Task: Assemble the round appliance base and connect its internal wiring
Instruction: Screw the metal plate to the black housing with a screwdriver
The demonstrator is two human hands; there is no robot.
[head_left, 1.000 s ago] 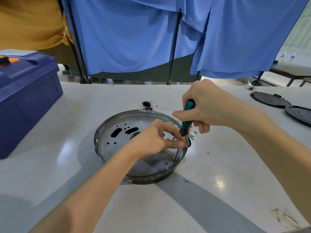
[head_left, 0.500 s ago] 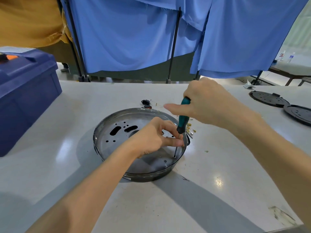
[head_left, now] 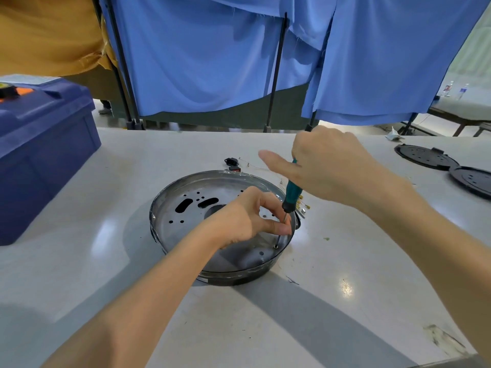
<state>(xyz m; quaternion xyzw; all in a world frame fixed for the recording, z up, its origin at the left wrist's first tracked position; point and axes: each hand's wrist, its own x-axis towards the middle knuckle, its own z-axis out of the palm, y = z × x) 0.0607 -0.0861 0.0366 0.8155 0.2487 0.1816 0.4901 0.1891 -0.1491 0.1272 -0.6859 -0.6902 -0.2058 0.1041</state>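
Head view, left fingers [head_left: 277, 229] pinching screwdriver [head_left: 292, 193], inside round base [head_left: 183, 231]

The base [head_left: 233, 278] sits mid-worktop [head_left: 345, 328] before you, with the screwdriver [head_left: 292, 192] standing inside it by its right rim. The box [head_left: 39, 155] lies to your left, the discs [head_left: 427, 156] far right, and the connector [head_left: 230, 162] just behind the base.

One wide-angle view, worn on the head, looks forward and down across the table [head_left: 106, 261]. It sits close over the base [head_left: 186, 216], which lies centre-frame, while the curtains [head_left: 199, 62] close off the far edge.
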